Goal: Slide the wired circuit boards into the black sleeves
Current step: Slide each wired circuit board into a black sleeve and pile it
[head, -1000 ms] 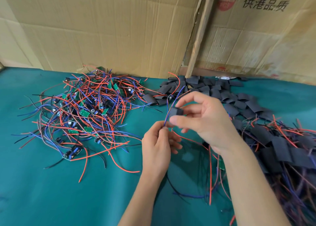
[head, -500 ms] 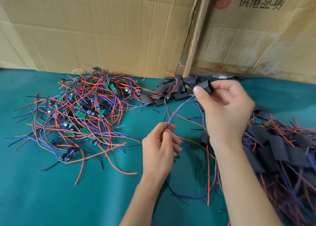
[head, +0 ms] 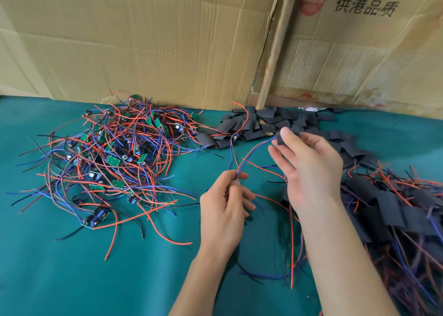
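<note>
My left hand (head: 225,210) pinches a red and a blue wire (head: 249,156) that arch up to the right. At their far end my right hand (head: 309,167) pinches a black sleeve (head: 281,140) between thumb and fingers; the board inside it is hidden. A tangled heap of green circuit boards with red, blue and black wires (head: 112,160) lies on the left of the green cloth. Loose black sleeves (head: 263,124) are piled at the back centre. Sleeved boards with wires (head: 393,210) are heaped on the right.
Cardboard sheets (head: 155,40) and a wooden slat (head: 273,52) stand as a wall along the back edge. The green cloth (head: 72,279) covers the table. Stray red, blue and black wires (head: 291,255) run under my right forearm.
My right hand carried the sleeve from near my left hand up and away to the right, stretching the wires out. My left hand stayed in place, still pinching the wires.
</note>
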